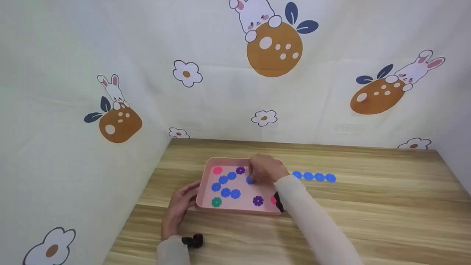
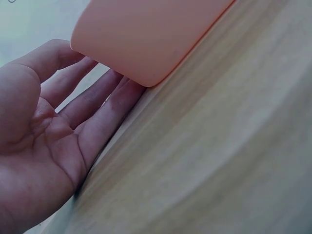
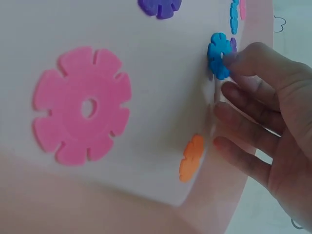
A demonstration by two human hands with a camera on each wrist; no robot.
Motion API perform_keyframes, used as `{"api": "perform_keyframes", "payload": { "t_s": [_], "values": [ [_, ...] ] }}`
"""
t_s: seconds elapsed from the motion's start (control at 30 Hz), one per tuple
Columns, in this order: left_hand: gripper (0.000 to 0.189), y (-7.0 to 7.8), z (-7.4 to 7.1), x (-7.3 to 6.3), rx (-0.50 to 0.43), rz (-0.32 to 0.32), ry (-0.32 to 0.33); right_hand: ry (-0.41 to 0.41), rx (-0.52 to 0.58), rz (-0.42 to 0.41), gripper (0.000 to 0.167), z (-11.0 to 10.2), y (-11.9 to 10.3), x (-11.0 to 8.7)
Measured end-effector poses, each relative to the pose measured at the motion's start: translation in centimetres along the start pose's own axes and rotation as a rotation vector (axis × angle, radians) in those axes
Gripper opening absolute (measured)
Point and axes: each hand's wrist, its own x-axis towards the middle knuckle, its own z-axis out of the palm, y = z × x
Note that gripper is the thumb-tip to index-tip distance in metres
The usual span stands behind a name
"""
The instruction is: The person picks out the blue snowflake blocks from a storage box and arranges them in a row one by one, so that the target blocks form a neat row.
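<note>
A pink tray (image 1: 235,210) holds flat, notched plastic snowflake discs. Inside it, my right hand (image 1: 265,167) pinches a blue snowflake disc (image 3: 219,56) between thumb and forefinger; its other fingers are loosely bent. My left hand (image 1: 180,204) touches the tray's left end. In the left wrist view its fingers reach against the tray wall (image 2: 141,44), fairly straight, the palm bare. Several blue discs (image 1: 225,192) lie in the left half of the tray, near a green disc (image 1: 216,202) and a pink disc (image 1: 218,170).
To the tray's right, several blue discs (image 1: 319,177) stand in a row on the wooden table (image 1: 386,206). Purple discs (image 1: 258,200), a large-looking pink disc (image 3: 83,105) and an orange disc (image 3: 191,158) are in the tray. Printed cloth (image 1: 220,99) hangs behind the table.
</note>
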Motion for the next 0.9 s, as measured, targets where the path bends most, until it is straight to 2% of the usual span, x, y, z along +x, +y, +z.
{"api": "perform_keyframes", "payload": {
  "t_s": [0.2, 0.47, 0.73, 0.9],
  "values": [
    [0.039, 0.1, 0.02, -0.15, 0.022, -0.013, -0.004, -0.038, 0.033, -0.003, 0.011, -0.04, 0.17, 0.1],
    [0.04, 0.14, -0.01, -0.18, 0.021, -0.017, 0.008, -0.114, 0.009, -0.072, 0.021, -0.51, 0.18, -0.05],
    [0.042, 0.11, 0.04, -0.16, 0.046, -0.031, 0.01, -0.12, -0.022, -0.056, 0.014, -0.3, 0.17, -0.14],
    [0.039, -0.06, 0.12, -0.04, 0.026, 0.005, 0.015, -0.104, -0.032, -0.055, 0.013, -0.08, 0.19, -0.09]
  ]
}}
